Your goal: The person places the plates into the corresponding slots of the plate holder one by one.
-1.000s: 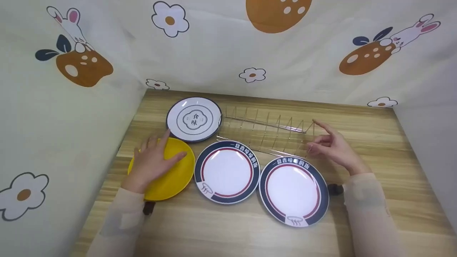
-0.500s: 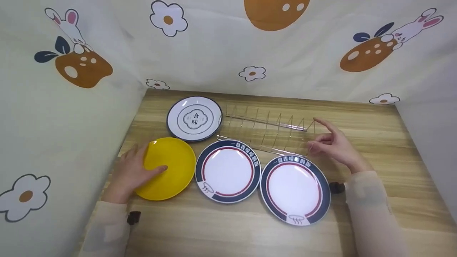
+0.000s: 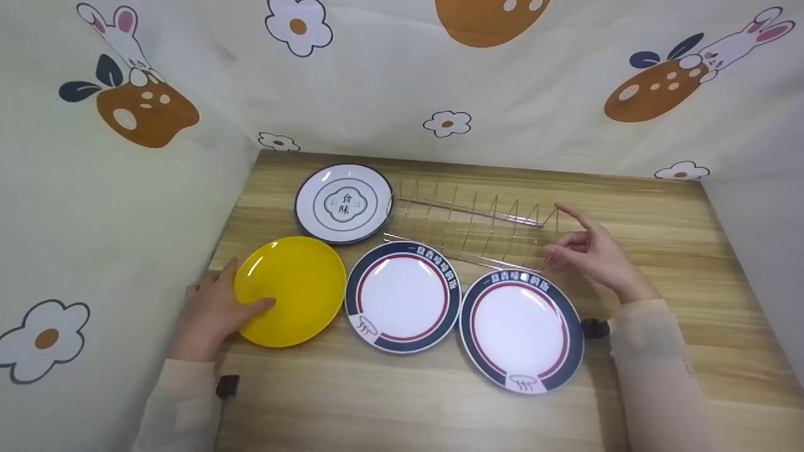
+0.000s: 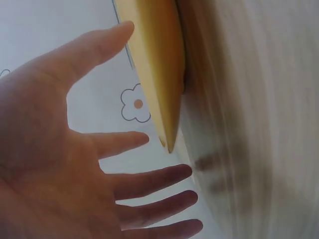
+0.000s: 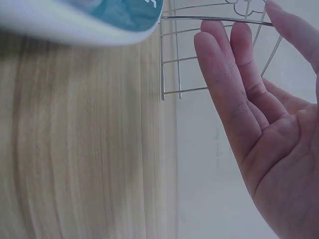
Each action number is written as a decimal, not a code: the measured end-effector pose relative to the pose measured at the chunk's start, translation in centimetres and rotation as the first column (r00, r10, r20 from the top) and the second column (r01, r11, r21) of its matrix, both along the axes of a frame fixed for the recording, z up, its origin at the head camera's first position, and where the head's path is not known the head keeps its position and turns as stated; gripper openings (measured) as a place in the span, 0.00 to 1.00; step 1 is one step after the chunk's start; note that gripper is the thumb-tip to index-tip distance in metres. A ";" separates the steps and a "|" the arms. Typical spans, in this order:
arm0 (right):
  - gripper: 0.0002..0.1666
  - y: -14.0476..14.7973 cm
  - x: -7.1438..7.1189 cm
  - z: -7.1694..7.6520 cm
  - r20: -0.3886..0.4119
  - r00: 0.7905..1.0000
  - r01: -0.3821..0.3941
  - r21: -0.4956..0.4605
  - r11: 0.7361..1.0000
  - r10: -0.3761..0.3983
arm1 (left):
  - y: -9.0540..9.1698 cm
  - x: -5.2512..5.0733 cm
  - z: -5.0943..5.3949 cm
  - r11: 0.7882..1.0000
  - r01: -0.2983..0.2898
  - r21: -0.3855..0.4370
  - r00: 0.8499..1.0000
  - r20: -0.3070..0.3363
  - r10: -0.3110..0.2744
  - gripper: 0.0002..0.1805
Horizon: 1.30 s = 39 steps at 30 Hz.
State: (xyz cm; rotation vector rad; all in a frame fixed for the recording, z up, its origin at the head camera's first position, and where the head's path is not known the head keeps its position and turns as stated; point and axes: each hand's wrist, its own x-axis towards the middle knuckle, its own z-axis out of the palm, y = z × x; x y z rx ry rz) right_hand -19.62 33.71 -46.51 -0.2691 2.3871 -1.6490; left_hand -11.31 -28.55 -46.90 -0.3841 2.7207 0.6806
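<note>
A yellow plate [image 3: 295,292] lies on the wooden table, with my left hand [image 3: 210,314] at its left edge. The thumb reaches over the plate's rim, and in the left wrist view the other fingers [image 4: 154,181] are spread and straight beside the tilted-looking yellow plate [image 4: 154,59]. My right hand [image 3: 597,257] is at the right end of a wire dish rack [image 3: 468,229]. Its index finger touches the top corner of the rack's end wire. In the right wrist view the fingertips [image 5: 212,47] meet the rack's wire [image 5: 170,62] without wrapping round it.
Two white plates with dark blue rims, a middle plate [image 3: 402,298] and a right plate [image 3: 518,333], lie in front of the rack. A white plate with black characters [image 3: 345,220] lies behind the yellow plate. Printed cloth [image 3: 377,88] walls the table.
My left hand has slid left and toward me off the yellow plate's middle to its left edge. My right hand keeps its place at the rack.
</note>
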 end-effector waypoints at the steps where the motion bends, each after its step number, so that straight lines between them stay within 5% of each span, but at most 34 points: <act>1: 0.53 0.0 0.0 0.0 0.002 1.000 -0.001 0.002 1.000 0.001 | -0.1 0.1 0.0 1.000 -0.014 -0.008 1.000 0.002 0.014 0.66; 8: 0.53 0.0 0.1 0.0 0.005 1.000 0.000 0.015 1.000 0.000 | -1.7 0.2 0.1 0.994 -0.082 -0.068 0.997 0.008 0.083 0.47; 18: 0.53 0.2 -0.1 -0.3 -0.001 1.000 -0.005 0.008 1.000 0.005 | -2.2 0.2 0.0 0.997 -0.083 0.007 0.995 0.058 0.082 0.29; 28: 0.54 0.1 -0.1 -0.2 -0.003 1.000 -0.002 0.007 1.000 0.002 | -2.2 0.5 0.1 0.991 -0.075 0.112 0.997 0.039 0.071 0.29; 39: 0.53 0.0 -0.1 -0.1 -0.015 1.000 -0.001 0.013 1.000 0.001 | -1.5 0.8 1.8 0.970 -0.062 0.234 0.998 0.010 0.061 0.31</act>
